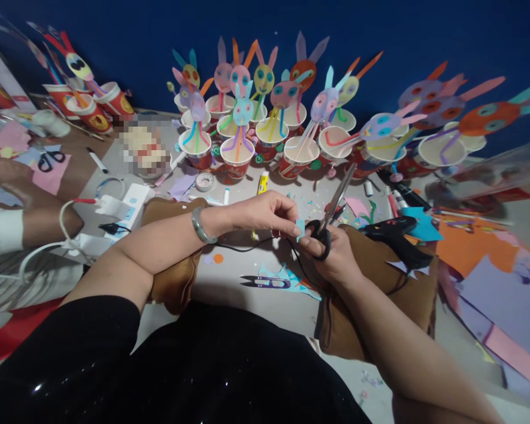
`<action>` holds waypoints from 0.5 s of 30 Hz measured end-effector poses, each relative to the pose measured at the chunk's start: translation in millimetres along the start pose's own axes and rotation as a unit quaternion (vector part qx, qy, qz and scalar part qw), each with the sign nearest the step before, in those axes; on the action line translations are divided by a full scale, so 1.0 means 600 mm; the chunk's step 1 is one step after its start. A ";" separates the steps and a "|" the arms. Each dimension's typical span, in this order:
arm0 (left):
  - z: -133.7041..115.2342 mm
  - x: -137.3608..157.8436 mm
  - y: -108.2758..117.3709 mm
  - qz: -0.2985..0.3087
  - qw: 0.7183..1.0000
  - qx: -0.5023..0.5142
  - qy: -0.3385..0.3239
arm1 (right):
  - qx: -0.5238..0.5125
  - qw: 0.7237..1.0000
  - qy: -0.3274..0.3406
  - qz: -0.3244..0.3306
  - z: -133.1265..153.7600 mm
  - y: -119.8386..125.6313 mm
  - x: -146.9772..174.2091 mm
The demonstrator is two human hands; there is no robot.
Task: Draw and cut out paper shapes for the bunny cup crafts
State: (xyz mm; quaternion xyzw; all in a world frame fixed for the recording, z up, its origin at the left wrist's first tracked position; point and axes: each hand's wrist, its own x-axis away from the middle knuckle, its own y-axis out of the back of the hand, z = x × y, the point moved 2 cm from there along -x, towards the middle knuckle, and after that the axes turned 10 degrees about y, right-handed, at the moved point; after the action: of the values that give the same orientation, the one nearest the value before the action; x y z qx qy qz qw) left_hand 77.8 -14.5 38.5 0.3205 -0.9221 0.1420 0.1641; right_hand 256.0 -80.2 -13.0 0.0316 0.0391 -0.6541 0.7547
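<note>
A small piece of light-blue paper [300, 228] is pinched between the thumb and fingers of my left hand [269, 213], which wears a bangle at the wrist. My right hand [335, 256] grips black-handled scissors [339, 197], their blades pointing up and away from me. The fingertips of both hands meet close to the paper, and the right thumb appears to touch its lower edge. Below them, purple thread snips [265, 282] lie beside light-blue paper scraps [298, 285]. An orange paper disc [218, 258] rests on the table to their left.
Paper cups [237, 154] with colourful rabbit-eared paper figures stand along the blue wall. A black glue gun [391, 235] lies on the brown cushion [353, 318] at right, near orange paper [459, 241]. Another person's arm [48, 203] rests at left, by a white power strip [132, 206].
</note>
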 end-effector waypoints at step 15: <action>0.003 -0.001 -0.002 0.022 0.998 0.049 0.028 | -0.016 0.999 -0.019 0.045 0.006 -0.002 0.001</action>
State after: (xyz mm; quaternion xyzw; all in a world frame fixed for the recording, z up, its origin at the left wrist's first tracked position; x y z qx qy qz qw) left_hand 78.8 -15.9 36.7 0.3037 -0.9159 0.1992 0.1711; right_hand 255.2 -81.1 -9.5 0.0087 0.0334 -0.6194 0.7843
